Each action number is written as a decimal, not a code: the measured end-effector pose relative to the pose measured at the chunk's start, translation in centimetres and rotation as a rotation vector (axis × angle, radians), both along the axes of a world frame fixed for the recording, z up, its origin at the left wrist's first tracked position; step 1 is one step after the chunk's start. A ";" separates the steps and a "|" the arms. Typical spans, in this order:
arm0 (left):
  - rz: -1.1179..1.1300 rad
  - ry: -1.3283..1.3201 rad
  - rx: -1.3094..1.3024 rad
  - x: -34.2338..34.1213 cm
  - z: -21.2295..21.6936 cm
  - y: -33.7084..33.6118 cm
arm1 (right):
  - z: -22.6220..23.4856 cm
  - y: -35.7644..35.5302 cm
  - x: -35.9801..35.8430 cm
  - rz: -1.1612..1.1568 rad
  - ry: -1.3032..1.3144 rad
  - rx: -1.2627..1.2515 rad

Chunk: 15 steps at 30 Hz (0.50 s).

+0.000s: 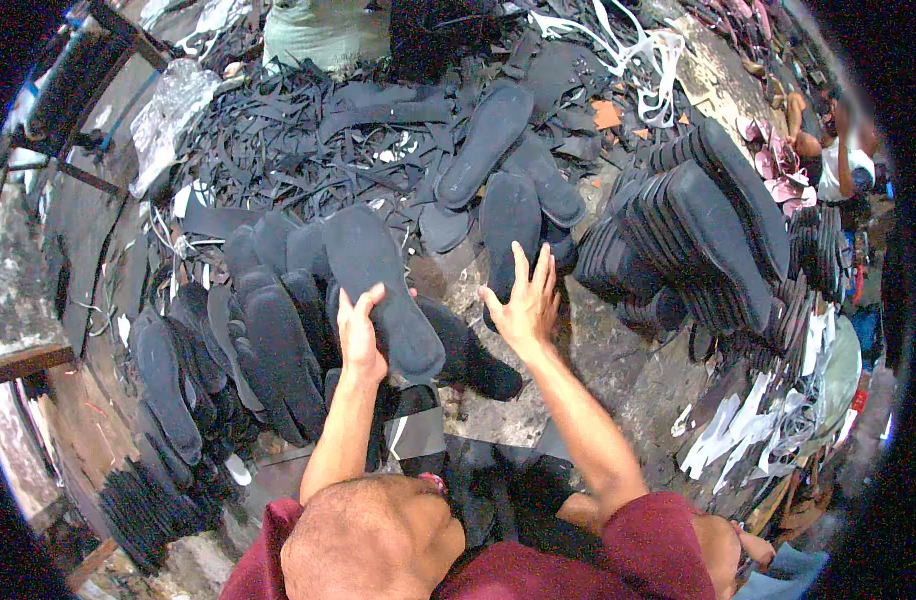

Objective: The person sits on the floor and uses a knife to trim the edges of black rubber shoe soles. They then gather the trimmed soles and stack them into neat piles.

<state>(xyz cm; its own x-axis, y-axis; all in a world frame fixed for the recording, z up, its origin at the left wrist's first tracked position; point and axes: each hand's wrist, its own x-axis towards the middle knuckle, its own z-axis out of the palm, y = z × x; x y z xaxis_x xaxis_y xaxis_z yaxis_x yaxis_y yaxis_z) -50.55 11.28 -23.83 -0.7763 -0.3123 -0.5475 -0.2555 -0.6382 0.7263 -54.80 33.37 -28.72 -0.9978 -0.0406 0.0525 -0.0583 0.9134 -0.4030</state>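
My left hand (pixel 360 335) grips a black rubber shoe sole (pixel 378 285) by its edge, over a row of overlapping black soles (pixel 268 330) on the ground. My right hand (pixel 526 300) is spread flat, fingers apart, touching the lower end of another black sole (pixel 509 225) that lies among a few loose soles (pixel 486 140) in the middle. Both forearms reach up from the lower edge.
A tall stack of black soles (pixel 698 230) stands at the right. Black rubber offcuts (pixel 298 140) cover the far ground. White cut-out scraps (pixel 748 420) lie lower right. Another person (pixel 838 150) sits at the far right beside pink soles (pixel 778 170).
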 end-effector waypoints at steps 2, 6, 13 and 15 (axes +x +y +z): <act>-0.084 0.054 0.017 -2.5 0.3 -0.6 | -1.8 -0.3 0.5 -0.070 0.104 -0.193; 0.098 0.159 -0.112 -6.9 1.4 -1.6 | 3.0 -6.0 -3.0 -0.258 0.163 -0.576; 0.232 0.087 0.035 -8.6 -1.5 0.8 | -0.2 -13.0 -19.6 -0.909 -0.129 -0.703; 0.200 0.042 0.020 -7.6 -2.1 0.7 | -0.9 -13.1 -20.3 -0.900 -0.209 -0.628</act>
<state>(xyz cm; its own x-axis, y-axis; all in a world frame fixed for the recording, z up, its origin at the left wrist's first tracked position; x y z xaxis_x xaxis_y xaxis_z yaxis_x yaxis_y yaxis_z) -58.11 12.02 -25.95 -0.7220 -0.4522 -0.5237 -0.0918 -0.6876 0.7202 -75.08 20.25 -29.67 -0.6417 0.6761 -0.3622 0.6446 0.2195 -0.7324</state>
